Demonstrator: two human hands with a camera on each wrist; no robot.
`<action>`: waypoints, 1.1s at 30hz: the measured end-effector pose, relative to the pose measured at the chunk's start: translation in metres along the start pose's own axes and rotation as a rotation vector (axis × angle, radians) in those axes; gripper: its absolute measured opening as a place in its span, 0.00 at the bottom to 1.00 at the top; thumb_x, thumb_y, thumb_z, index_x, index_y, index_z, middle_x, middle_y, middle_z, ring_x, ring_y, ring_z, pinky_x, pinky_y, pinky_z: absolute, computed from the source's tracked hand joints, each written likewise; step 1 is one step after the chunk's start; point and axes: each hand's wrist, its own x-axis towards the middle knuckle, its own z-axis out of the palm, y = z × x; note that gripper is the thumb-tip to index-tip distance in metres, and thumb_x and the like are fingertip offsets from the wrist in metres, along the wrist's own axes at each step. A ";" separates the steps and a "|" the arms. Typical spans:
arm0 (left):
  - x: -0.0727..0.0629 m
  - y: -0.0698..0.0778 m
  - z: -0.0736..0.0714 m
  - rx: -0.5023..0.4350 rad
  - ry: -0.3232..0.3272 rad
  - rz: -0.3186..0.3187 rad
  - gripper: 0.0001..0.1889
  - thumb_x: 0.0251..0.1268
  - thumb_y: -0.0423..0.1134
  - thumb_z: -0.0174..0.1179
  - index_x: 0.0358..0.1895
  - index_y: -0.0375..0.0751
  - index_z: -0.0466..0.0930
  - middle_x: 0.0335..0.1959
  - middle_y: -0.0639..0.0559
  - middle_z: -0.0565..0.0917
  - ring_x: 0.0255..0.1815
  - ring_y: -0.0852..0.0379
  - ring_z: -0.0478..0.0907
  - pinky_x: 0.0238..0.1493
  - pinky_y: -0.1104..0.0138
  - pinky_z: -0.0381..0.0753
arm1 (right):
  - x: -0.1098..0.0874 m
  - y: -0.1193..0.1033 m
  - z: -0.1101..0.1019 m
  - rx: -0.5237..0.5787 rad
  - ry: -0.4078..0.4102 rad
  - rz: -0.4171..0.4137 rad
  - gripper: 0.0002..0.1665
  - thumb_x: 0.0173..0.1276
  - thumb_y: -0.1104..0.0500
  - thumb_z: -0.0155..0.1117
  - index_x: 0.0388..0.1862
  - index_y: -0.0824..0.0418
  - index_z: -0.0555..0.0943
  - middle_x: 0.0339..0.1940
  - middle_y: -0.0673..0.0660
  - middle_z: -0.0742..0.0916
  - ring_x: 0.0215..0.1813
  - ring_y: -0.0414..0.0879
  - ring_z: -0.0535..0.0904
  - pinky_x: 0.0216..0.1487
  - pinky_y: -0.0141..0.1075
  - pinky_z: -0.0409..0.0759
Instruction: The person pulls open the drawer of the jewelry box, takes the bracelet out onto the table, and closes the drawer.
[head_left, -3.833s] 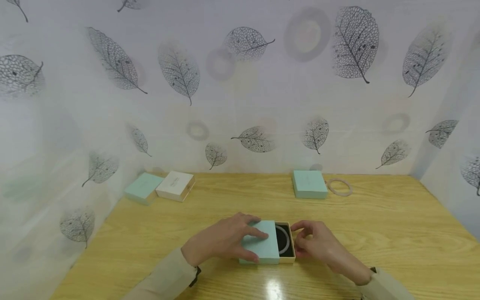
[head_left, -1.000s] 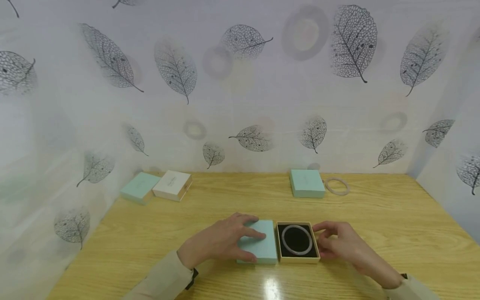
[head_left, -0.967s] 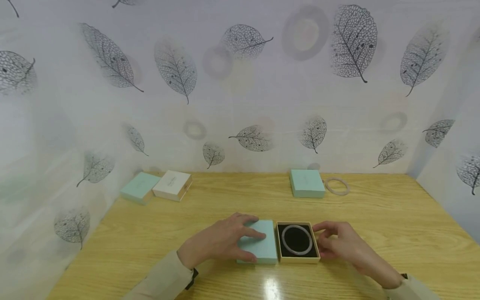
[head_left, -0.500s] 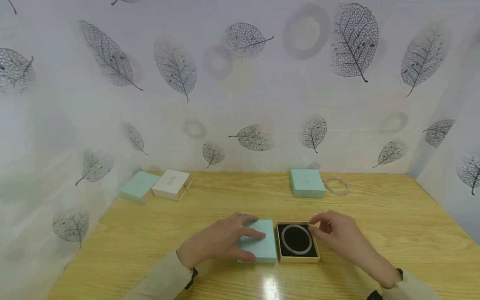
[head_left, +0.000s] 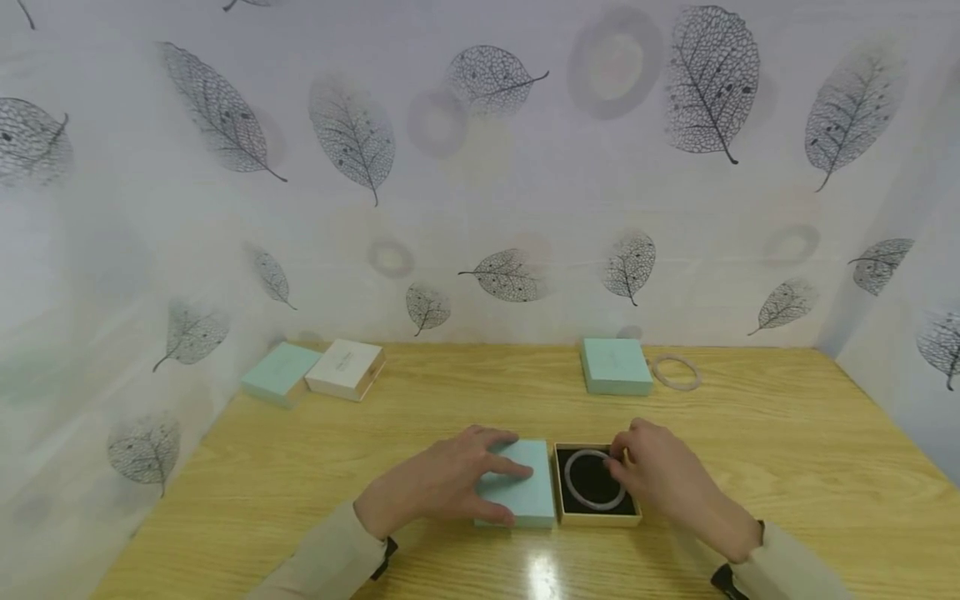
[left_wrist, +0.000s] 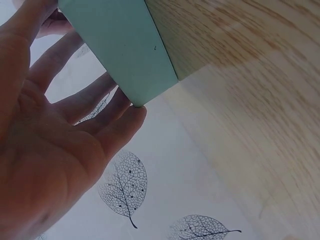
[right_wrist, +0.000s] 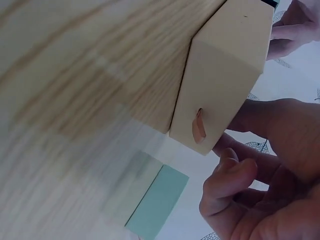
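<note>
A mint-green box sleeve (head_left: 528, 500) lies on the table under my left hand (head_left: 435, 479). That hand holds it, thumb at the near edge, other fingers at the far edge, index finger on top. Beside it to the right sits the cream drawer tray (head_left: 600, 521), fully out of the sleeve, with a black lining. A pale grey bangle (head_left: 597, 506) lies in it. My right hand (head_left: 675, 479) reaches over the tray's far right corner and pinches the bangle between thumb and index finger. In the right wrist view an orange ribbon tab (right_wrist: 198, 126) shows on the tray's end wall.
At the back right of the wooden table (head_left: 420, 400) stand another mint box (head_left: 617, 367) and a pinkish bangle (head_left: 677, 387) next to it. A mint box (head_left: 280, 373) and a white box (head_left: 345, 369) sit at the back left. Leaf-patterned sheeting (head_left: 510, 200) encloses the table.
The tray has slid right, out of the sleeve, with my right hand. Then my right hand left the tray's right side and moved up and left onto the bangle. My left hand stayed put.
</note>
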 end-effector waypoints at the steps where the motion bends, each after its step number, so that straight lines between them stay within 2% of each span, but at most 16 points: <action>1: 0.000 0.000 0.000 -0.001 0.001 0.000 0.29 0.64 0.62 0.66 0.67 0.63 0.79 0.77 0.48 0.71 0.75 0.47 0.70 0.71 0.52 0.77 | 0.001 0.000 0.000 0.006 0.004 0.000 0.03 0.62 0.61 0.74 0.29 0.58 0.88 0.25 0.49 0.78 0.27 0.40 0.68 0.25 0.30 0.67; 6: -0.001 -0.001 0.000 0.004 0.006 0.003 0.29 0.64 0.62 0.66 0.67 0.64 0.79 0.77 0.48 0.71 0.75 0.47 0.69 0.71 0.52 0.76 | 0.002 -0.002 -0.001 0.079 0.010 0.063 0.03 0.61 0.61 0.73 0.28 0.58 0.87 0.25 0.49 0.78 0.27 0.41 0.69 0.25 0.30 0.67; 12: -0.001 0.000 0.000 0.007 0.010 -0.004 0.29 0.63 0.62 0.67 0.68 0.64 0.79 0.77 0.49 0.70 0.76 0.47 0.69 0.71 0.52 0.76 | -0.001 -0.003 -0.010 0.166 0.041 0.104 0.05 0.62 0.58 0.72 0.29 0.56 0.83 0.25 0.46 0.84 0.27 0.37 0.76 0.26 0.30 0.73; 16: -0.002 0.000 0.000 0.007 0.009 -0.014 0.29 0.63 0.62 0.67 0.68 0.64 0.79 0.77 0.49 0.70 0.76 0.47 0.68 0.71 0.52 0.76 | -0.003 -0.002 -0.018 0.323 -0.013 0.141 0.04 0.66 0.59 0.69 0.36 0.59 0.84 0.28 0.49 0.88 0.24 0.39 0.81 0.24 0.31 0.80; 21: -0.002 0.001 0.000 0.003 0.007 -0.021 0.29 0.63 0.62 0.67 0.67 0.64 0.79 0.77 0.49 0.70 0.76 0.47 0.68 0.71 0.51 0.76 | -0.006 0.001 -0.025 0.511 -0.117 0.168 0.11 0.70 0.60 0.68 0.47 0.64 0.86 0.34 0.54 0.91 0.26 0.45 0.86 0.29 0.36 0.87; 28: -0.002 0.001 0.000 0.001 0.010 -0.024 0.29 0.63 0.61 0.67 0.67 0.64 0.79 0.77 0.48 0.70 0.76 0.46 0.68 0.72 0.51 0.75 | -0.007 0.005 -0.031 0.559 -0.139 0.133 0.13 0.70 0.61 0.68 0.50 0.65 0.87 0.34 0.54 0.92 0.29 0.47 0.88 0.34 0.37 0.87; 33: -0.002 0.001 0.000 -0.003 0.011 -0.023 0.29 0.63 0.61 0.67 0.67 0.64 0.79 0.77 0.49 0.70 0.76 0.46 0.69 0.71 0.50 0.76 | -0.006 0.005 -0.030 0.561 -0.134 0.172 0.13 0.69 0.62 0.68 0.50 0.65 0.86 0.34 0.54 0.92 0.29 0.47 0.87 0.33 0.36 0.86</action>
